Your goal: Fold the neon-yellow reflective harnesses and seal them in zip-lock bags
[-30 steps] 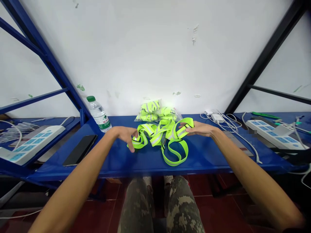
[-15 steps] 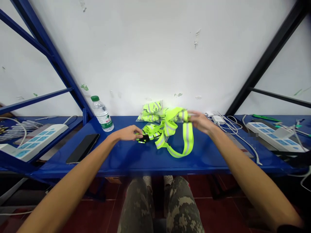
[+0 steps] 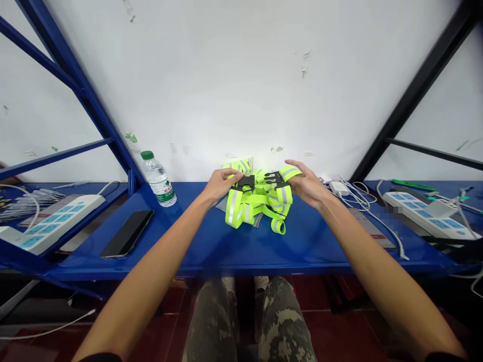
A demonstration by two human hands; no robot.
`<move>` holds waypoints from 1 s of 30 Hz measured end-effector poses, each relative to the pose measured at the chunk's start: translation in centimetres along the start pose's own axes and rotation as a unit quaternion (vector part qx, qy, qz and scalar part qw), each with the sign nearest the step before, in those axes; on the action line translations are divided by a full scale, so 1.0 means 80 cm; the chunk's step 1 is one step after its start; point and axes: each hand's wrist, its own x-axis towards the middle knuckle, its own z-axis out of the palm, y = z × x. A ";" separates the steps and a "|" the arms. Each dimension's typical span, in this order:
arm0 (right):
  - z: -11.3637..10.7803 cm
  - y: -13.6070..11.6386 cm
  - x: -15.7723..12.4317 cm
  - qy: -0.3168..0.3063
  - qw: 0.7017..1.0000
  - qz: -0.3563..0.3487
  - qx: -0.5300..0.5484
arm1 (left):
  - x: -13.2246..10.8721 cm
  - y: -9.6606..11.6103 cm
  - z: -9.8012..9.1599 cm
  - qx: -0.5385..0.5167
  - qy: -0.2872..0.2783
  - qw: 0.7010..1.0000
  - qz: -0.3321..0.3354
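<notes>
A neon yellow reflective safety vest (image 3: 256, 213) with silver stripes lies bunched on the blue shelf. My left hand (image 3: 221, 185) is shut on a black plastic buckle half (image 3: 246, 182) at the bundle's top left. My right hand (image 3: 307, 186) grips the vest's strap end, which carries a matching black buckle half (image 3: 273, 177). The two buckle halves face each other, a short gap apart. Behind the bundle, a clear bag of folded yellow vests (image 3: 236, 167) is mostly hidden.
The blue metal shelf (image 3: 211, 246) holds a water bottle (image 3: 159, 180) and a black phone (image 3: 127, 234) on the left. A white charger with tangled cables (image 3: 339, 188) sits to the right. White power strips (image 3: 426, 216) lie at both sides.
The vest has gone from a loose spread with a long hanging loop to a compact bundle. My hands have come inward, and the two buckle halves now face each other.
</notes>
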 end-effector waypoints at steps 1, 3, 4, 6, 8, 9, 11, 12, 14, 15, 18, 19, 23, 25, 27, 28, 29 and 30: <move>0.001 0.008 -0.002 0.005 1.000 -0.003 -0.005 | -0.002 -0.006 0.009 0.007 0.016 1.000 0.003; 0.003 0.028 -0.004 0.022 1.000 -0.005 -0.008 | -0.009 -0.020 0.024 0.015 0.044 0.999 0.001; 0.003 0.039 -0.006 0.032 0.999 -0.004 -0.010 | -0.012 -0.027 0.032 0.013 0.050 0.999 -0.003; 0.003 0.060 -0.010 0.047 0.999 0.000 -0.017 | -0.020 -0.040 0.044 0.006 0.050 0.999 -0.011; 0.003 0.078 -0.014 0.053 0.998 -0.002 -0.022 | -0.025 -0.049 0.052 0.006 0.045 0.999 -0.011; 0.003 0.084 -0.016 0.055 0.998 -0.004 -0.022 | -0.028 -0.053 0.055 0.007 0.045 0.999 -0.011; 0.004 0.092 -0.019 0.058 0.998 -0.008 -0.026 | -0.030 -0.058 0.057 0.008 0.040 0.999 -0.016; 0.005 0.093 -0.020 0.059 0.998 -0.009 -0.028 | -0.030 -0.059 0.058 0.006 0.033 0.999 -0.020; 0.008 0.094 -0.022 0.060 0.998 -0.009 -0.033 | -0.032 -0.062 0.058 -0.002 0.017 0.999 -0.030; 0.010 0.094 -0.023 0.064 0.997 -0.012 -0.032 | -0.032 -0.063 0.059 -0.006 0.013 0.999 -0.032; 0.020 0.093 -0.028 0.083 0.996 -0.024 -0.026 | -0.036 -0.065 0.062 -0.012 0.020 0.999 -0.028; 0.023 0.093 -0.030 0.089 0.995 -0.025 -0.026 | -0.037 -0.065 0.064 -0.009 0.022 0.999 -0.023; 0.030 0.091 -0.037 0.064 0.997 -0.018 -0.040 | -0.041 -0.061 0.065 0.011 -0.020 1.000 -0.019; 0.029 0.090 -0.039 0.047 0.998 -0.020 -0.042 | -0.040 -0.057 0.061 0.020 -0.058 0.998 -0.016; 0.026 0.087 -0.039 0.043 0.998 -0.020 -0.036 | -0.038 -0.050 0.053 0.042 -0.098 0.994 -0.002; 0.023 0.084 -0.040 0.041 0.998 -0.021 -0.033 | -0.036 -0.045 0.048 0.064 -0.121 0.991 0.007; 0.019 0.079 -0.040 0.032 0.999 -0.022 -0.029 | -0.034 -0.039 0.041 0.094 -0.144 0.985 0.017; 0.014 0.073 -0.040 0.017 0.999 -0.025 -0.028 | -0.032 -0.033 0.034 0.127 -0.162 0.978 0.027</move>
